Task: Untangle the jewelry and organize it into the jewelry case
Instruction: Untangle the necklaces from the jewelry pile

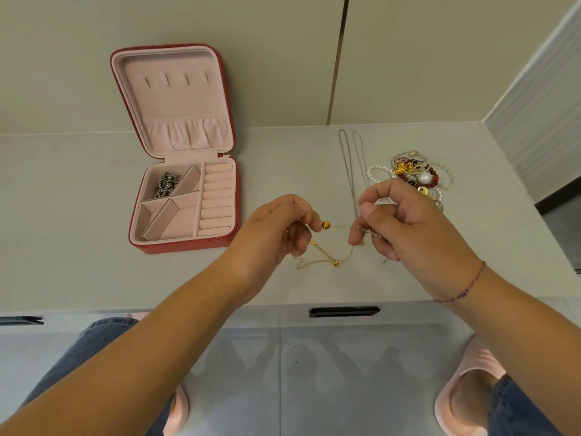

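Both hands are raised over the middle of the bench's front edge, a little apart, each clamped on the same thin gold chain [317, 261]. The left hand [276, 228] pinches it just beside a round amber bead [326, 225], and the right hand [405, 221] pinches a bunched stretch between thumb and forefinger, while the slack droops to the bench [94, 215] between them. To do this well, I would keep the pull light: tension likely tightens a knot in links this fine, so the right fingertips should roll and loosen the bunch while the left only steadies the bead. Two silver chains [349, 171] run from the back edge in under the right hand; whether they are caught in the gold one cannot be told, and they should be checked before lifting. The remaining jewelry pile [412, 176] of pearls, red beads and rings lies toward the back right corner. The jewelry case [182, 247] stands open toward the back left, lid leaning on the wall. Its back-left compartment holds one dark metal piece [165, 185]; the front-left compartments, the ring rolls [217, 199] and the lid pocket [188, 130] show nothing in them.
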The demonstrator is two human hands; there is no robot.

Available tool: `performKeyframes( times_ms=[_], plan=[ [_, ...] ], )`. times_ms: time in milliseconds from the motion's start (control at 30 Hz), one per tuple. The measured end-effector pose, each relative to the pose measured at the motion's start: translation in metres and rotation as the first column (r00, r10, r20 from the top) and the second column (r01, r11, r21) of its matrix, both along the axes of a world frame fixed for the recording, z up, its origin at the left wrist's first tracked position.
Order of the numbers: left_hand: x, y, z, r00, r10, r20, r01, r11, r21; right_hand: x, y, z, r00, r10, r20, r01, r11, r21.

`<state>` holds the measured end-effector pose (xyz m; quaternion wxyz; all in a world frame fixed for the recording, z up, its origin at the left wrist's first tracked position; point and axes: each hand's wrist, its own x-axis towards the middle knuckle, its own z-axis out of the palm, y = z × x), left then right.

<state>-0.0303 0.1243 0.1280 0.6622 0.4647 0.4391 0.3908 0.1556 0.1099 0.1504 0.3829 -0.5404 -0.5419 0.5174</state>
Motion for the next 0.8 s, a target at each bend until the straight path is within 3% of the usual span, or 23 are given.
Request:
performKeyframes(
  times_ms=[167, 267, 567, 800],
  plan=[
    [-0.005, 0.003, 0.000, 1.000, 0.026, 0.005, -0.026, 0.999, -0.038, 0.003, 0.003, -0.002, 0.999, -0.007, 0.032, 0.008, 1.000, -0.013],
    [-0.009, 0.006, 0.002, 0.997, 0.060, -0.037, -0.060, 0.998, 0.011, 0.008, 0.007, -0.003, 0.991, -0.004, 0.132, 0.004, 1.000, -0.001],
    [-0.010, 0.006, 0.009, 0.971, 0.202, -0.125, -0.196, 0.979, 0.059, 0.017, 0.009, -0.005, 0.957, 0.138, 0.256, -0.133, 0.990, -0.038],
    [-0.010, 0.006, 0.003, 0.950, 0.114, -0.292, -0.094, 0.992, 0.082, 0.015, 0.009, 0.003, 0.969, 0.065, 0.237, -0.090, 0.991, 0.096]
  ],
)
